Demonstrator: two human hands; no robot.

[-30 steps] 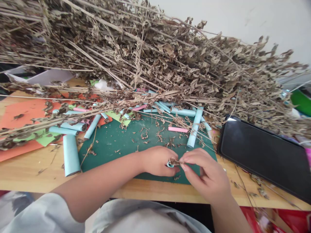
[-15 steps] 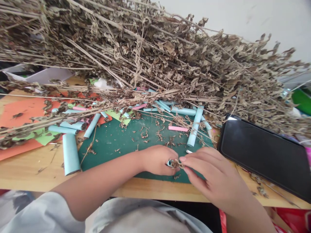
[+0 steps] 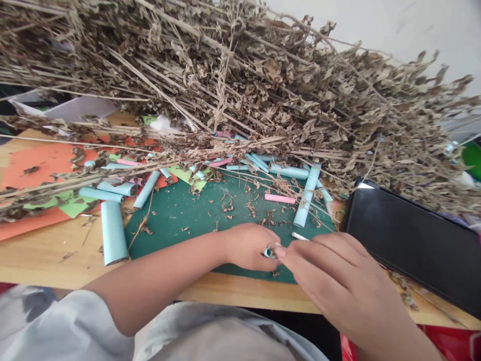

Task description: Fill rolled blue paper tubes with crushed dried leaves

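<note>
Above green mat (image 3: pixel 176 210), left hand (image 3: pixel 248 244) clasps blue tube (image 3: pixel 267 252); right hand (image 3: pixel 338 271) close, grip unclear

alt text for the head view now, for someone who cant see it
The left hand grips a light-blue tube with the right hand at its open end, over a green mat. Dried leafy stems heap behind; a black-screened device lies at right.

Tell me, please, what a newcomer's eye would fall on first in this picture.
Most likely the great heap of dried, leafy stems, sprawling across the back of the wooden table. Next might come the black-screened phone or tablet lying at the right. Then, over the front part of the green mat, the left hand closed around a light-blue tube, with the right hand at its open end.
</note>
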